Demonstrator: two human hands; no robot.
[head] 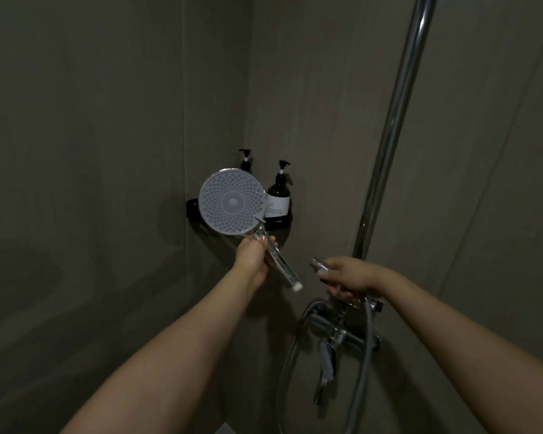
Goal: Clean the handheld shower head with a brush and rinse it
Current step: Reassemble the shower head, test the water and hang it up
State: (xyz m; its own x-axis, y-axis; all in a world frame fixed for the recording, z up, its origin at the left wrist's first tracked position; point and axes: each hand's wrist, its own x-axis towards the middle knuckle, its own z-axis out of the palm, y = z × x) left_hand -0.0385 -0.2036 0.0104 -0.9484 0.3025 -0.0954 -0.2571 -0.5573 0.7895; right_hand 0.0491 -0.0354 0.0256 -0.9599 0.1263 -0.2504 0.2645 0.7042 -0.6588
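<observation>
The handheld shower head (232, 202) is round, with a white nozzle face turned toward me and a chrome handle slanting down to the right. My left hand (253, 257) grips that handle just below the head. The handle's white threaded end is bare and apart from the hose. My right hand (347, 275) holds the chrome end fitting of the shower hose (366, 349), a short gap to the right of the handle's end. The hose loops down below my right hand. No brush is in view.
A chrome riser pipe (392, 126) runs up the right wall above the mixer tap (336, 333). In the corner, a black shelf (192, 208) carries two dark pump bottles (279, 192) behind the shower head. Grey walls close in on both sides.
</observation>
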